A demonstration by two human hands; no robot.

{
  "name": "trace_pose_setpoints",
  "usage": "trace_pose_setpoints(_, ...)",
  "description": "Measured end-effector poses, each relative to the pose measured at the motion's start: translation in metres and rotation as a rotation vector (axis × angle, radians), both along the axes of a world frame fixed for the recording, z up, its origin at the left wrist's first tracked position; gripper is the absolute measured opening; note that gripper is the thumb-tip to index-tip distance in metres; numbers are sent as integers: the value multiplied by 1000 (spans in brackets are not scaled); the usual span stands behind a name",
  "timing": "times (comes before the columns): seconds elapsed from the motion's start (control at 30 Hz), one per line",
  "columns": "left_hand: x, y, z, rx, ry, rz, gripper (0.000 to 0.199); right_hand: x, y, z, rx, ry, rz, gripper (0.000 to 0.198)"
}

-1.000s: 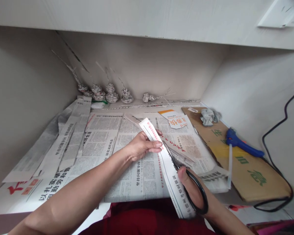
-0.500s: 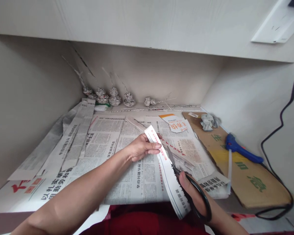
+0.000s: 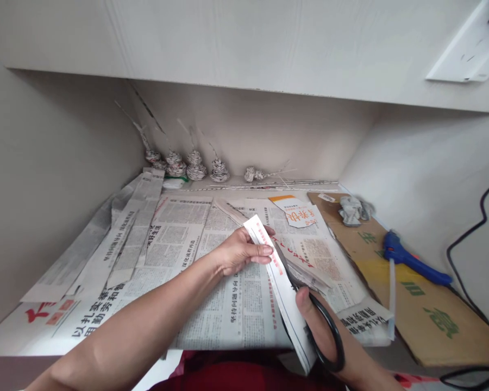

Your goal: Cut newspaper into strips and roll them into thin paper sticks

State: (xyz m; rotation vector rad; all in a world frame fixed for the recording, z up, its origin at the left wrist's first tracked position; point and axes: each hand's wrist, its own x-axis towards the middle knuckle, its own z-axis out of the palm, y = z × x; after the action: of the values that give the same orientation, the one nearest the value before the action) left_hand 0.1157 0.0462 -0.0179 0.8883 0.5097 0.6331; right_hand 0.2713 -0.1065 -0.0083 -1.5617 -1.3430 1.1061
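My left hand pinches the upper part of a white paper strip with red and dark print, thumb on top. The strip slants down toward my body. Closed round the black handles of a pair of scissors is my right hand. The scissors' blades lie along the strip's right edge, just right of my left hand, and appear nearly closed. Under both hands spread newspaper sheets. Beyond the strip lies a torn white and orange paper piece.
Several woven paper gourd shapes stand along the back wall, with thin paper rods beside them. Cut newspaper strips are stacked at left. On the right, a blue glue gun and crumpled cloth or paper rest on cardboard.
The scissor blades have drawn closer together along the strip's edge. The strip has turned slightly, and its lower part looks narrower. The whole view has shifted a little.
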Motion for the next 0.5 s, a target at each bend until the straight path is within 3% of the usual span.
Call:
trace_pose_setpoints(0.17,0,0,-1,-3,-8,-19,47,-2,-2,8,-18,10,106,52)
trace_pose_setpoints(0.4,-5,6,1,-24,-29,37,41,3,-11,2,-35,-14,16,52)
trace_pose_setpoints(0.5,-4,4,1,-13,-28,-24,42,3,-11,-5,-7,12,-24,55)
